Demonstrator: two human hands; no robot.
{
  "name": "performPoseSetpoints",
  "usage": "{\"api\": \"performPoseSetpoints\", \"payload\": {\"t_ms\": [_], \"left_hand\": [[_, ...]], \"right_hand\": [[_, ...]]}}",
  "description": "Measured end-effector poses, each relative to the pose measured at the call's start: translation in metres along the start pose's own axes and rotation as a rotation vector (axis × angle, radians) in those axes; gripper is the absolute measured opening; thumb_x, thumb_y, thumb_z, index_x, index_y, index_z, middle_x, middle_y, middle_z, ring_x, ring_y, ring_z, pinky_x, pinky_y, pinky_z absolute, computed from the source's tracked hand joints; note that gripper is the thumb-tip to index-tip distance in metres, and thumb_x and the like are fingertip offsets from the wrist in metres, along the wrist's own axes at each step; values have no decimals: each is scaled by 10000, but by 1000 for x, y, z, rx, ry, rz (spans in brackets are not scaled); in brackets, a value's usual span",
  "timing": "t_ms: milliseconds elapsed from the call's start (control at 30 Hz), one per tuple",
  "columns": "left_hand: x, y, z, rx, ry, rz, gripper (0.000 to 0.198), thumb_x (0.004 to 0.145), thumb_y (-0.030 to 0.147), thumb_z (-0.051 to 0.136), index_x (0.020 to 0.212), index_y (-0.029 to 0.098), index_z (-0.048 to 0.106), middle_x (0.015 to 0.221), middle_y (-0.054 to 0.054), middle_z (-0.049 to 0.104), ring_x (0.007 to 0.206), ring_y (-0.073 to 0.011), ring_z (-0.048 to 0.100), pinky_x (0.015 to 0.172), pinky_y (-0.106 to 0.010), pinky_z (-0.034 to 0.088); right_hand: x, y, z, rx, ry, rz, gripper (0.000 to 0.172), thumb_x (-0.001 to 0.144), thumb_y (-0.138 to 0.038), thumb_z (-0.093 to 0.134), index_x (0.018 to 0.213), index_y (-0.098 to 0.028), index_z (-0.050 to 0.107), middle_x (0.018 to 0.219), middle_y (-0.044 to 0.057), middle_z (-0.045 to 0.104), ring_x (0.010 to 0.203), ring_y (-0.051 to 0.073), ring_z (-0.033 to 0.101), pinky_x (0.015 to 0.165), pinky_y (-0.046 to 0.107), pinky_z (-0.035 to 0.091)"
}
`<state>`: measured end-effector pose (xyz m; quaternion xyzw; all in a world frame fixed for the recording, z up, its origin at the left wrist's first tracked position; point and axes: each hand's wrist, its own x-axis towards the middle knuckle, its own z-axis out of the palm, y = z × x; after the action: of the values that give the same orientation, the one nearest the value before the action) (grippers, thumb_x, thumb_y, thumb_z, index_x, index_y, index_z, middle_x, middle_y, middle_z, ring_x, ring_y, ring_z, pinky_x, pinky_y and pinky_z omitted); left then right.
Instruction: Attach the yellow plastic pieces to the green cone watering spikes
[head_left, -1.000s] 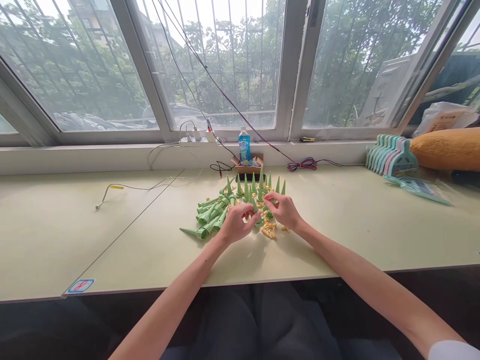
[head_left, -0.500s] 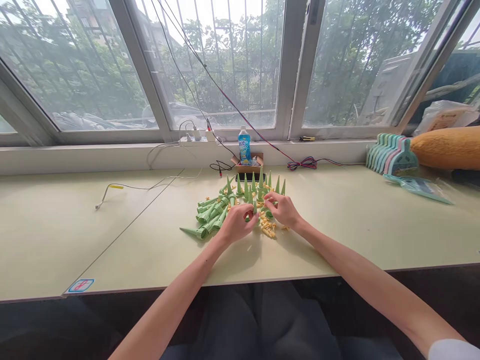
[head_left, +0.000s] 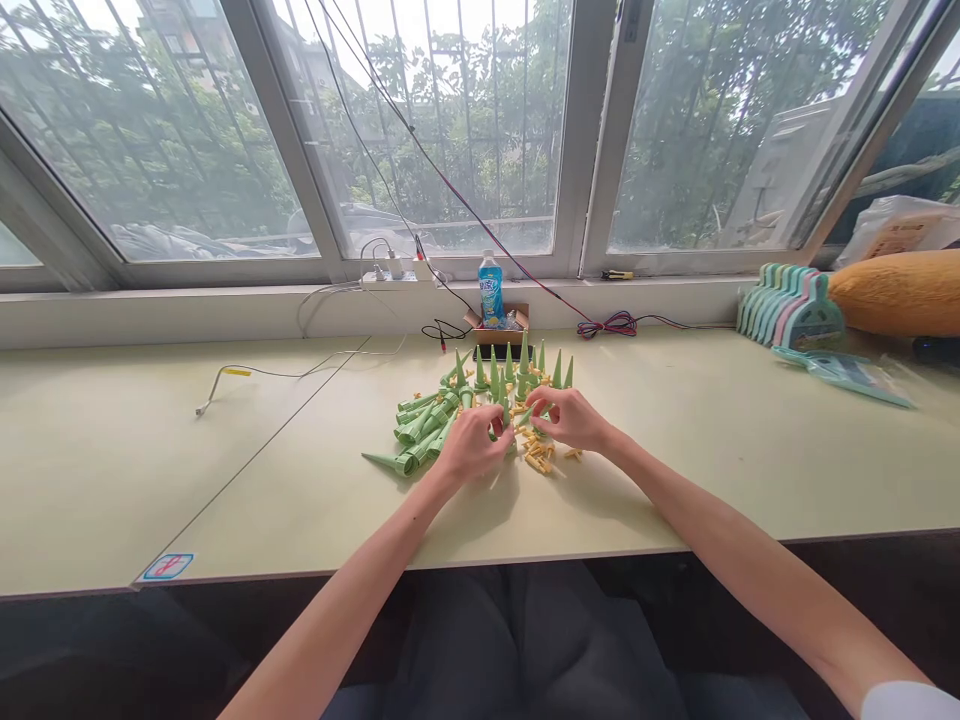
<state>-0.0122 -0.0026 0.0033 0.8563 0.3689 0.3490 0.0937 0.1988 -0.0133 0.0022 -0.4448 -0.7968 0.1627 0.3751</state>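
Note:
My left hand (head_left: 480, 440) is closed around a pointed green plastic cone (head_left: 506, 408), whose tip shows above the fingers. Just to its right, my right hand (head_left: 568, 418) has thumb and fingertips pinched together; what lies between them is too small to make out. Several green cones (head_left: 523, 355) stand upright behind both hands. More of them, lying cones (head_left: 409, 460), are heaped left of my left hand. Small yellow pegs (head_left: 538, 458) are scattered on the table below and between the hands.
Behind the cones are a dark flat device (head_left: 491, 353), a small cardboard box (head_left: 517, 335) and a blue-labelled bottle (head_left: 490, 290). A cable (head_left: 285, 374) runs across the table on the left. Pastel hanger-like pieces (head_left: 795, 310) and an orange cushion-like object (head_left: 900, 295) are at right.
My right hand has shifted slightly, its fingertips now lower and nearer my left hand. The left hand stays almost in place around the cone. The whole view has moved a little.

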Motion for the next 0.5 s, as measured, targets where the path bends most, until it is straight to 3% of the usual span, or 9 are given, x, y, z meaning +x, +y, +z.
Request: {"api": "performPoseSetpoints", "payload": {"t_ms": [233, 500], "left_hand": [[1, 4, -4, 11, 16, 3, 154, 824, 260, 595, 709, 173, 542, 651, 18, 569, 560, -109, 476, 555, -234, 361], [1, 6, -5, 37, -27, -4, 203, 843, 347, 602, 746, 170, 583, 669, 5, 555, 570, -123, 462, 566, -248, 370]], "right_hand": [[-2, 0, -2, 6, -169, -30, 348, 792, -215, 650, 1132, -202, 579, 868, 1, 722, 466, 64, 472, 582, 227, 428], [-1, 4, 1, 9, -210, 14, 394, 780, -163, 662, 1161, -222, 583, 903, -9, 733, 559, 96, 574, 667, 257, 461]]}}
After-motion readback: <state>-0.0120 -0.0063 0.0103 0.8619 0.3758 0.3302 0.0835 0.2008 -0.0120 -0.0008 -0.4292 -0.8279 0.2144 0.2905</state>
